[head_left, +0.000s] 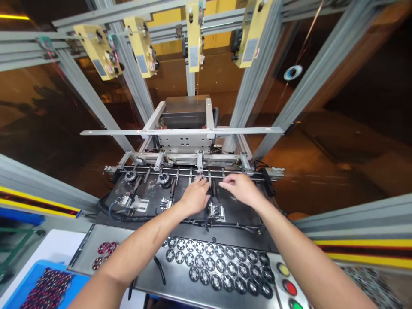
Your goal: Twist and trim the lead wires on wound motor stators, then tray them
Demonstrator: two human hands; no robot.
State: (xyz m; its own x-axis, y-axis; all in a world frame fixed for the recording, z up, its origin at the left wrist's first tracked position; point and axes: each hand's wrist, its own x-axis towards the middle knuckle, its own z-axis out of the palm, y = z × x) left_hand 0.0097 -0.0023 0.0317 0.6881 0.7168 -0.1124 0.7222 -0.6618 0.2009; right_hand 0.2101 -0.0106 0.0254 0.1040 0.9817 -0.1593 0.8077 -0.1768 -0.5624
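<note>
Left hand (pixel 195 198) with fingers curled on a small part at the rail (pixel 193 171), right hand (pixel 241 189) loosely open just beside it, rows of black discs (pixel 219 264) on the bench (pixel 128 253) below the rail.

This is a factory floor, at a winding machine's station. A frame of aluminium posts (pixel 135 81) carries yellow tensioner units (pixel 195 34) overhead. Below sits a black machine deck (pixel 238 214) with steel fixtures, and before it a metal bench (pixel 180 287) with rows of small round cores (pixel 219 266), coloured push buttons (pixel 289 286) and a blue bin (pixel 35 274) of wound parts.
</note>
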